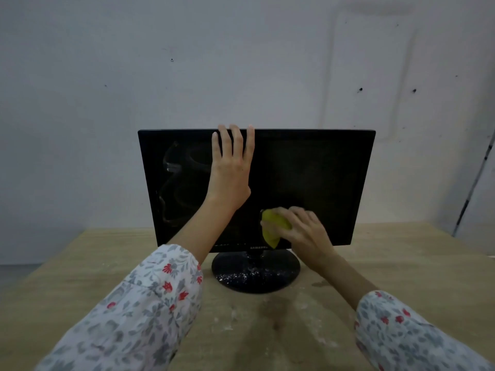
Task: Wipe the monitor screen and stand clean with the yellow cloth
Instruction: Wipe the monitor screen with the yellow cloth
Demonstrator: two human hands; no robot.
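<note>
A black monitor (316, 178) stands upright on a round black stand (255, 274) in the middle of the table. White smears mark the left part of the screen, and white specks lie on the stand's base. My left hand (231, 170) lies flat against the screen with straight fingers, the fingertips reaching over the top edge. My right hand (302, 231) grips a bunched yellow cloth (274, 227) and presses it against the lower middle of the screen, just above the bottom bezel.
The monitor stands on a light wooden table (401, 263) with pale dusty smudges in front of the stand. A plain grey-white wall (241, 62) rises right behind it. A thin rod (474, 180) leans at the far right.
</note>
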